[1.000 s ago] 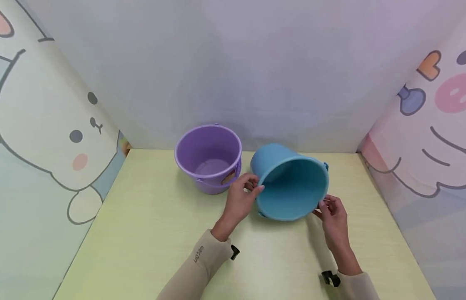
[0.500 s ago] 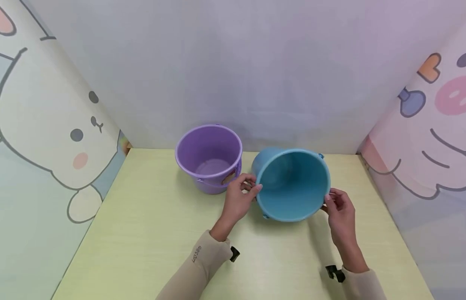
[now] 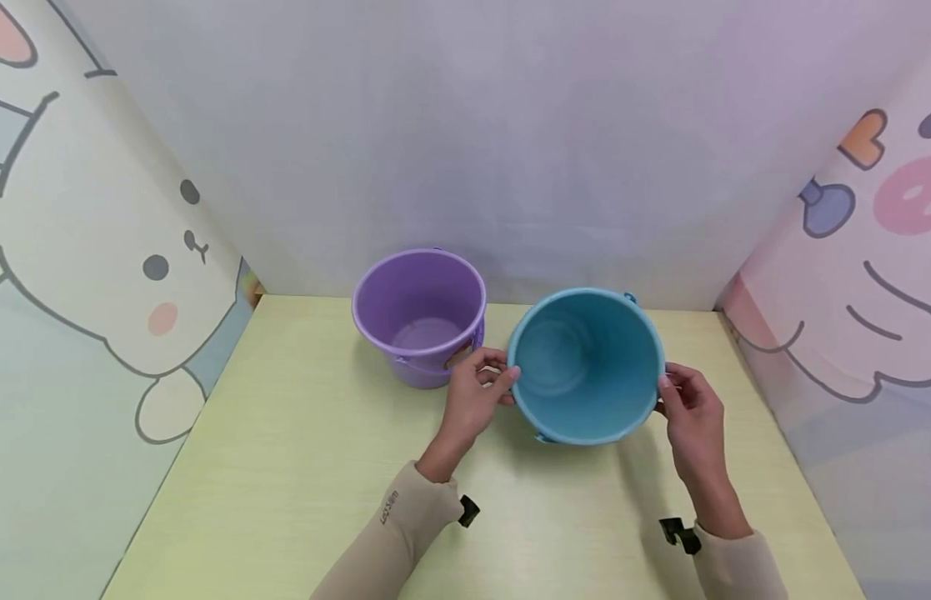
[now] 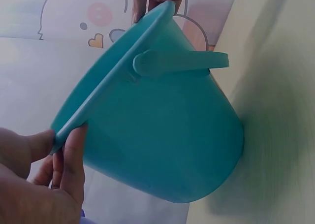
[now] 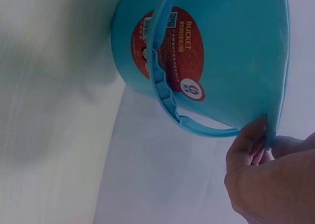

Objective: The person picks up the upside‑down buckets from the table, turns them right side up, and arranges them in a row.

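Observation:
A blue bucket (image 3: 585, 367) tilts toward me on the table, its mouth facing up and forward so the round bottom inside shows. My left hand (image 3: 473, 396) pinches its rim on the left side, thumb inside and fingers outside. On the opposite side my right hand (image 3: 696, 421) grips the rim the same way. The right wrist view shows a red oval label (image 5: 177, 56) on the bucket's wall and the ridged handle (image 5: 165, 88) hanging down. Just left of it stands a purple bucket (image 3: 420, 308), upright, its inside bare; my left hand is close to it.
The pale yellow table (image 3: 300, 467) ends at a grey-white back wall (image 3: 450, 133). Side panels with a cartoon rabbit (image 3: 105, 275) and a cartoon pig (image 3: 885, 275) close off left and right.
The blue bucket has swung from lying more on its side to a more upright tilt, its mouth turning upward. My right hand has moved right and up with the rim; the left barely shifted.

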`<state>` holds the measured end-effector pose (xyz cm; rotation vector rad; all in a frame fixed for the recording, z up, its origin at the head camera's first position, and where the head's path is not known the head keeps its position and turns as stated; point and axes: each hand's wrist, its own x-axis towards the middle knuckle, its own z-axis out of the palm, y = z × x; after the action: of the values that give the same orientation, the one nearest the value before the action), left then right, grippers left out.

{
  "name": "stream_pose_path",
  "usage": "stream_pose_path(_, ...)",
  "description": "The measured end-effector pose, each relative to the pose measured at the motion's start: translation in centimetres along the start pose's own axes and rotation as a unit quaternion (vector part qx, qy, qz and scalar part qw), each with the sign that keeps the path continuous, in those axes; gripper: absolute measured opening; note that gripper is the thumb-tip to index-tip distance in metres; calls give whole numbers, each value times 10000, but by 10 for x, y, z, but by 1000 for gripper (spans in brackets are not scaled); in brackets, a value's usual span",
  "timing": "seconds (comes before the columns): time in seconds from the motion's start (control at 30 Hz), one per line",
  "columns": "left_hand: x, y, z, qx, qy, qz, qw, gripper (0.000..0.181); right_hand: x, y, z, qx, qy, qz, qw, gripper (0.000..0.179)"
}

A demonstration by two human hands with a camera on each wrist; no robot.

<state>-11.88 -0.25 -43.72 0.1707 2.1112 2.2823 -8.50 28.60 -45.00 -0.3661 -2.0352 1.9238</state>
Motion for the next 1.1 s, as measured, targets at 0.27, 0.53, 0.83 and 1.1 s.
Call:
stream_pose_path(0.27, 0, 1, -2, -405, 93, -287, 9987, 26, 6, -9, -4, 1, -527, 112, 9985, 33)
stream_pose_path(0.53, 3, 2, -1, -631, -10, -384, 9973, 45, 13, -14, -13, 166, -1576, 14, 9874, 55)
stream_pose_path(0.83, 13, 0, 6, -1116, 6, -709, 9912, 52, 28, -19, -10, 266, -1689, 168, 9851, 58)
stream_pose_path(1.1, 24, -2, 10, -1498, 339, -906, 9840, 50, 37, -22, -2, 46, -1564, 272, 9873, 57)
